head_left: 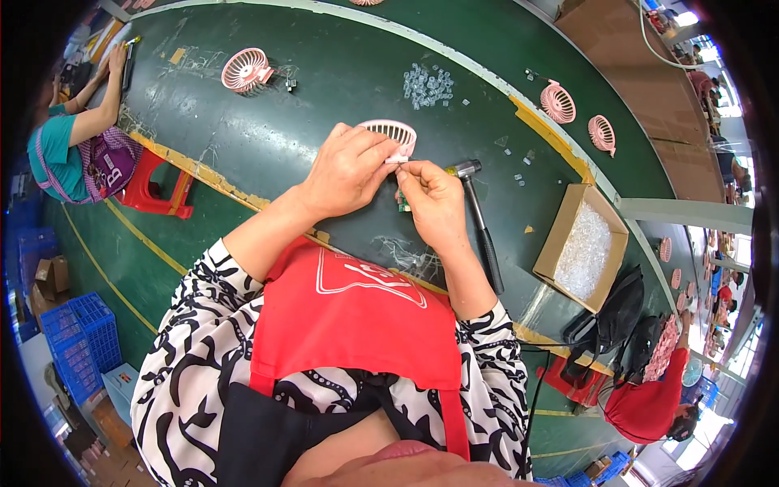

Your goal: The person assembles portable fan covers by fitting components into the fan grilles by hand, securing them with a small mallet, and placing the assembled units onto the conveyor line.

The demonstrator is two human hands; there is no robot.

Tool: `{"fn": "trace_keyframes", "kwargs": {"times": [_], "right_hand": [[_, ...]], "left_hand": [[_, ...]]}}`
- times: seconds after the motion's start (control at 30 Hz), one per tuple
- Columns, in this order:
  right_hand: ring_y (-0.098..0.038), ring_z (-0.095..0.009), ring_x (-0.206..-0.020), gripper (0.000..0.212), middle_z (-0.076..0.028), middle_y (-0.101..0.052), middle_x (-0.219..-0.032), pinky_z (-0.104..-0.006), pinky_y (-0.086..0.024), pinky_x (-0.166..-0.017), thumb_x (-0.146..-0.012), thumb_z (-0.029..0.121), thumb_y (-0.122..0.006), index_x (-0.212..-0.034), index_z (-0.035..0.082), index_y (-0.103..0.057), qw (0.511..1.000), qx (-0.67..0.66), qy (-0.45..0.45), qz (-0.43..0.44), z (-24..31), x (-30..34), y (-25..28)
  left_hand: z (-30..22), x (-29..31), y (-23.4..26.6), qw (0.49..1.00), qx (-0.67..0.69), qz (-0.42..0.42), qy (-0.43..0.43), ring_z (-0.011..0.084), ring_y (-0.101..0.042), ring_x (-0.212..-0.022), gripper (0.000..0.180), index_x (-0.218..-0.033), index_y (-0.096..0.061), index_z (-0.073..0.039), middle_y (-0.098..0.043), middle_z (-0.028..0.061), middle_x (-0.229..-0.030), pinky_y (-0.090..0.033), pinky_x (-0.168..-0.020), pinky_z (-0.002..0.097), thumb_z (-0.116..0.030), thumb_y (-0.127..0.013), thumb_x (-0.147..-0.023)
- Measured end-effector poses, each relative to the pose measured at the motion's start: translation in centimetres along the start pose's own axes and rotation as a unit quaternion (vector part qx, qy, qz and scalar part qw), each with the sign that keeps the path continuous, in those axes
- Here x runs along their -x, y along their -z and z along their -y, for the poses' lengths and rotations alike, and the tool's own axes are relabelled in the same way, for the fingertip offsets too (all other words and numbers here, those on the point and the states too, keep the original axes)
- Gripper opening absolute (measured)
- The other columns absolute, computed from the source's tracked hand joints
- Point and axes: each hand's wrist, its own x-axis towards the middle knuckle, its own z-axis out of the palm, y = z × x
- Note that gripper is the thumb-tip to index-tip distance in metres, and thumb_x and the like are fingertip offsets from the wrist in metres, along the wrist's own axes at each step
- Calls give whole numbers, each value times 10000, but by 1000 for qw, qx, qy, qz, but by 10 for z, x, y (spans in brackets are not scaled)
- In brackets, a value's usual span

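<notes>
A pink fan housing (403, 135) with a slatted grille is gripped by my left hand (345, 170), whose fingers wrap its near side. Close to its lower edge a small white part (397, 160) sits between the fingertips of both hands. My right hand (436, 203) pinches at the right end of this part with thumb and forefinger. Just below, a small green circuit board (402, 200) shows between the hands; what it is attached to is hidden. A hammer (485, 243) with a black handle lies on the green worktable right beside my right hand.
Beyond my hands lies a pile of small clear plastic pieces (428, 86). A cardboard box (560, 235) of clear pieces stands at right, near a black bag (614, 312). One pink fan (246, 71) lies at far left; others (557, 102) lie beyond the rail. Co-workers sit at both sides.
</notes>
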Motion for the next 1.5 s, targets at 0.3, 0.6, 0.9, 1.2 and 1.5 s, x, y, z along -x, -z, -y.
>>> {"fn": "trace_keyframes", "kwargs": {"times": [0.3,0.6,0.9,1.2,1.5], "right_hand": [[-538,-34,-632,126,4,-633,-699,-216,-425,-552,-936,89,-641,-936,-30,-684,986,158,59,2,34,10,6],[-536,-57,-585,112,-31,-624,-662,-256,-433,-530,-903,94,-662,-893,-15,-687,960,256,111,19,32,6,18],[-545,-46,-680,124,-29,-624,-736,-228,-412,-561,-908,108,-670,-910,-16,-682,967,236,80,58,7,1,28],[-575,-85,-621,201,-54,-645,-731,-256,-466,-575,-955,149,-633,-1019,-36,-680,994,72,70,-52,-36,3,27],[-557,-129,-569,140,-62,-595,-675,-280,-432,-527,-944,110,-631,-979,-20,-667,965,189,168,-64,-34,3,29]], "left_hand": [[-3,12,-7,854,409,51,317,85,-612,-787,149,-938,-705,30,-670,41,-901,-488,-674,240,-102,-636,-929],[7,11,-6,666,595,94,439,106,-649,-719,194,-923,-718,28,-713,69,-827,-526,-663,250,-147,-636,-938],[12,19,-29,661,583,135,452,111,-649,-716,139,-932,-709,23,-705,65,-824,-539,-655,258,-106,-658,-918],[26,-18,-51,798,414,179,400,115,-637,-818,180,-915,-705,32,-705,74,-884,-526,-727,266,-147,-701,-906],[163,-155,-98,991,7,-70,110,349,-643,-961,381,-1235,-591,-25,-589,165,-1293,-519,-854,401,-130,-643,-873]]}}
